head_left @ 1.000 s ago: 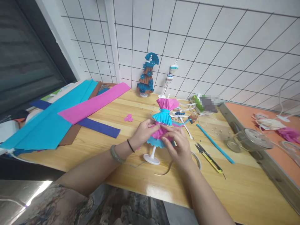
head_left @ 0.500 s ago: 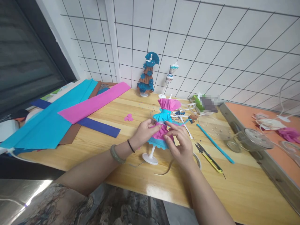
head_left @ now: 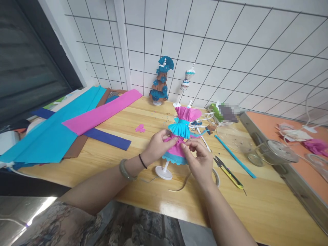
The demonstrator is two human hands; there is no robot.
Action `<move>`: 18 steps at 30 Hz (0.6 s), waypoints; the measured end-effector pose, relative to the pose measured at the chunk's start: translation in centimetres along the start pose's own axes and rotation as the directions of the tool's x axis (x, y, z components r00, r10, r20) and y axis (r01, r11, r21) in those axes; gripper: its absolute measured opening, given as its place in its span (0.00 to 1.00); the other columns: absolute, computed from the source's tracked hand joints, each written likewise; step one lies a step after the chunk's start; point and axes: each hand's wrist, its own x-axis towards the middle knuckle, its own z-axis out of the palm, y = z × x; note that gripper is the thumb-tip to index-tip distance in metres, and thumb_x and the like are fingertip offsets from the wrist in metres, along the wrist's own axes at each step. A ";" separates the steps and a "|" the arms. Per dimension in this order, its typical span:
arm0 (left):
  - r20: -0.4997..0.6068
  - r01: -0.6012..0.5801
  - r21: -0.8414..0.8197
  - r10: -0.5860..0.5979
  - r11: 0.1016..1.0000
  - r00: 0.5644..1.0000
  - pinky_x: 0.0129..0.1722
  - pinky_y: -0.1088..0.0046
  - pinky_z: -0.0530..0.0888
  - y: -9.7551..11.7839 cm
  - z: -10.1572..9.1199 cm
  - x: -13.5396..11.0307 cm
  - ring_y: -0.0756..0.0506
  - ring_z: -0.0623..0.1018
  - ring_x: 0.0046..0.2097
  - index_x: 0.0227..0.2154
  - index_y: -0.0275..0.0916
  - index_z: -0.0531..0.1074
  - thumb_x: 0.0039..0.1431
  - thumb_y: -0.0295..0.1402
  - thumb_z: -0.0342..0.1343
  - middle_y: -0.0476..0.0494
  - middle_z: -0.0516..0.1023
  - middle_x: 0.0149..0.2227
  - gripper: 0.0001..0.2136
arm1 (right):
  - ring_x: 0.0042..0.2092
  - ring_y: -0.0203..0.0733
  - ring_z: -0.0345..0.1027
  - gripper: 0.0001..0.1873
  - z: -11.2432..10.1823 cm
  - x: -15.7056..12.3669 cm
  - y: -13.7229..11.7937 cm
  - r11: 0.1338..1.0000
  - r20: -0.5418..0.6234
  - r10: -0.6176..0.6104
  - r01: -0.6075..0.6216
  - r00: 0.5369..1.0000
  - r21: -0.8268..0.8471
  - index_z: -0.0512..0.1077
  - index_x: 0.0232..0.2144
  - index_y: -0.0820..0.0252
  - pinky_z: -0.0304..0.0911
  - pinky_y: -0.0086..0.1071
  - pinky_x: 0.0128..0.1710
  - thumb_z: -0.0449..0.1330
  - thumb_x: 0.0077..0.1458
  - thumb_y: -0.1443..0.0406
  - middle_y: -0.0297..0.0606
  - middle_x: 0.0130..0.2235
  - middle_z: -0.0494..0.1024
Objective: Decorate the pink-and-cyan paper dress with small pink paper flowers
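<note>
From the head camera, a little paper dress (head_left: pixel 182 128) sits on a white stand (head_left: pixel 164 172). It is near the middle of the table (head_left: pixel 256 205), a bit closer to the front edge. The top is pink, the middle is blue, and the skirt is pink with a blue frill.

The left hand (head_left: pixel 156 147) is curled. Its thumb and fingers pinch the pink skirt on the left side, just under the blue part. The right hand (head_left: pixel 202 163) pinches the front of the same skirt with its thumb and first finger. Its other fingers are bent under. The two hands are almost touching.

I think the hands are shaping the folds of the skirt. This paper looks thin and crinkly, so soft little pinches are best, because a hard pull could rip it. The stand has a thin leg and could tip over. One hand should hold the dress steady while the other moves the folds.

Yellow snips (head_left: pixel 229 172) lie just to the right of the right hand. A big blue sheet (head_left: pixel 51 136) and a pink sheet (head_left: pixel 102 114) lie at the left end of the table. Another small dress (head_left: pixel 160 82) stands at the back edge, by the wall.
</note>
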 end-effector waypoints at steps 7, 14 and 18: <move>0.034 -0.013 0.026 0.012 1.000 0.999 0.30 0.77 0.69 0.4 0.3 -0.4 0.50 0.74 0.32 0.36 0.33 0.68 0.49 0.33 0.57 0.45 0.74 0.30 0.12 | 0.27 0.34 0.58 0.05 0.3 0.0 0.2 0.997 -0.041 0.072 -0.072 0.997 0.003 0.70 0.25 0.59 0.56 0.30 0.28 0.59 0.50 0.64 0.33 0.26 0.68; 0.056 -0.020 0.024 0.019 1.000 0.998 0.31 0.76 0.70 0.1 0.2 -0.4 0.49 0.74 0.33 0.37 0.33 0.67 0.50 0.35 0.56 0.45 0.74 0.31 0.13 | 0.25 0.33 0.56 0.08 0.4 0.1 0.1 0.988 -0.060 0.149 -0.151 0.987 -0.022 0.71 0.24 0.60 0.55 0.29 0.26 0.59 0.50 0.62 0.31 0.24 0.65; 0.070 -0.017 0.023 0.016 1.000 0.997 0.32 0.76 0.70 0.1 0.2 -0.4 0.49 0.74 0.33 0.38 0.33 0.67 0.50 0.35 0.57 0.45 0.74 0.31 0.14 | 0.25 0.32 0.56 0.09 0.4 0.1 0.2 0.985 -0.054 0.172 -0.173 0.984 -0.019 0.70 0.23 0.60 0.53 0.28 0.24 0.59 0.50 0.61 0.31 0.24 0.65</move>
